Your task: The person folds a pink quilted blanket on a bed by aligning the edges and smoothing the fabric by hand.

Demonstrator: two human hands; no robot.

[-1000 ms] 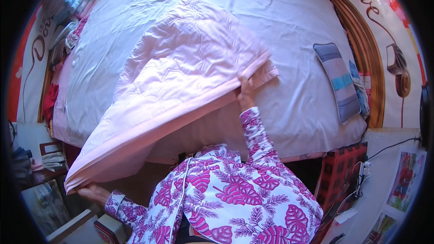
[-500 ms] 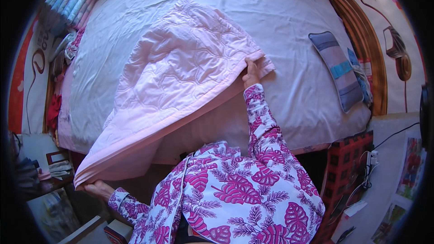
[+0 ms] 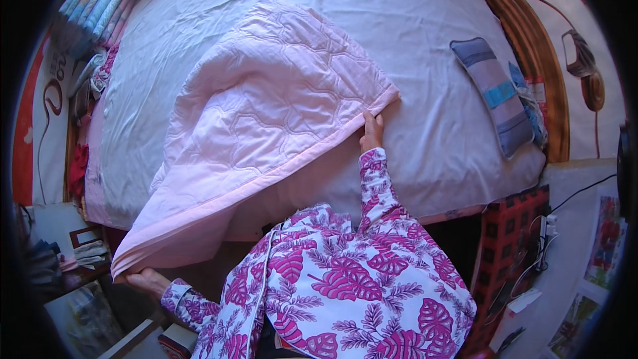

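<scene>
A pink quilt (image 3: pixel 259 106) with wavy stitching lies partly folded over the bed, its near edge drawn into a slanting line between my hands. My left hand (image 3: pixel 147 280) grips its lower left corner, off the bed's near side and low down. Higher and to the right, my right hand (image 3: pixel 372 131) pinches the same bound edge a little short of the right corner, above the pale sheet (image 3: pixel 425 159). The fingertips of both hands are partly hidden by the cloth. Between them the quilt's underside hangs over the bed's front edge.
A grey-blue pillow (image 3: pixel 493 98) rests on the right of the bed, by the wooden bed end (image 3: pixel 531 40). Folded fabrics (image 3: pixel 96 3) are stacked at the far left. At the lower right stand a red-black checked cover (image 3: pixel 508 246) and white cables (image 3: pixel 546 242).
My right hand has come down toward me with the quilt's edge, and the quilt's right part has swung nearer and flattened. The left hand has hardly moved and keeps its corner.
</scene>
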